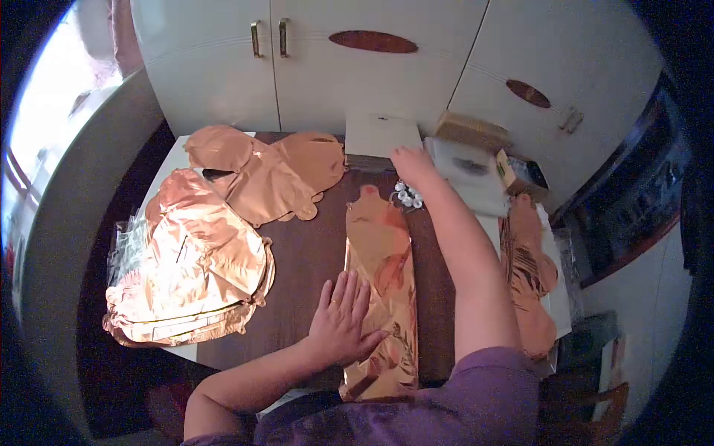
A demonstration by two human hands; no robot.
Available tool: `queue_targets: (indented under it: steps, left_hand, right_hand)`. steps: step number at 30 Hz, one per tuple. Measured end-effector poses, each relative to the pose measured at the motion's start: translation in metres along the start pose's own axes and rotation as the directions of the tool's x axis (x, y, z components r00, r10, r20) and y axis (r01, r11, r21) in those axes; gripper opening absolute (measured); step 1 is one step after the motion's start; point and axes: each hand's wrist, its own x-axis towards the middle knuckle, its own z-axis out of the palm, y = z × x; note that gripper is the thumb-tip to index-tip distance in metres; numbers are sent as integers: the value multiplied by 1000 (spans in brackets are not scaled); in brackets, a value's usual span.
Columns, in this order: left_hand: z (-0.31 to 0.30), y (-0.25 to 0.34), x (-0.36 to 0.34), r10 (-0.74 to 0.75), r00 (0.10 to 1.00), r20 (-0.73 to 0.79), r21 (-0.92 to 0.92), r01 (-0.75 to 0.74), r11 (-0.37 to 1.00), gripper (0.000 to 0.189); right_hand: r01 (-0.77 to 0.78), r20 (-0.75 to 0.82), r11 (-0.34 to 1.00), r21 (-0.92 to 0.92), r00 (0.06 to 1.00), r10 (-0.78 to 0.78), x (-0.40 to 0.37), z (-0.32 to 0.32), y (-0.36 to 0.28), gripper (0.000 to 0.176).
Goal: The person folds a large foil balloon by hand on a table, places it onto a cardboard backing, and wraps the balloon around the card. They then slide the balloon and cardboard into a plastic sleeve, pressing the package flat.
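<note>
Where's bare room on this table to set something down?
The widest bare patch of table lies between the stacked foil balloons on the left and the long foil balloon under the left hand. The far end, around the right hand, is crowded with boxes and small white pieces; another foil balloon fills the right edge.

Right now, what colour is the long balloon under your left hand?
Shiny rose-gold foil balloon, clearest in the head view.

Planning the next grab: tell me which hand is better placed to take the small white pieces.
Probably right. The right hand is beside the small white pieces; the left hand lies flat on the foil balloon, far from them.
</note>
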Motion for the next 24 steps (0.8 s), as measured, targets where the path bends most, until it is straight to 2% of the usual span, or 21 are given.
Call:
queue_targets:
  steps: [2, 5, 8, 11, 17, 20, 23, 24]
  left_hand:
    - [-6, 2, 2, -14, 999, 32, -1, 14, 1000, 93]
    - [-5, 1, 2, -9, 998, 65, -30, 11, 999, 92]
    - [-5, 0, 2, -7, 997, 73, -43, 10, 999, 92]
    - [-4, 1, 1, -10, 998, 67, -43, 13, 999, 93]
    - [-4, 1, 2, -1, 999, 49, -37, 3, 999, 93]
    - [-6, 3, 2, -13, 998, 55, -34, 15, 999, 93]
    - [-6, 3, 1, -16, 999, 52, -27, 17, 999, 93]
    - [-5, 3, 2, -17, 999, 50, -24, 18, 1000, 93]
  right_hand:
    - [69, -65, 995, -67, 995, -73, -3, 3, 2, 23]
    - [24, -214, 999, 46, 977, -14, -13, -10, -7, 18]
    - [117, -224, 987, -110, 965, -139, -4, 7, 0, 11]
    - [188, -241, 972, -138, 946, -217, -4, 11, 1, 5]
    - [268, -368, 933, -240, 864, -343, -9, -13, 1, 9]
    - [235, -464, 933, -274, 817, -342, -4, -7, 2, 9]
    - [200, -458, 951, -236, 840, -291, -5, -13, 6, 6]
    - [163, -555, 965, -205, 793, -252, -5, -19, 6, 5]
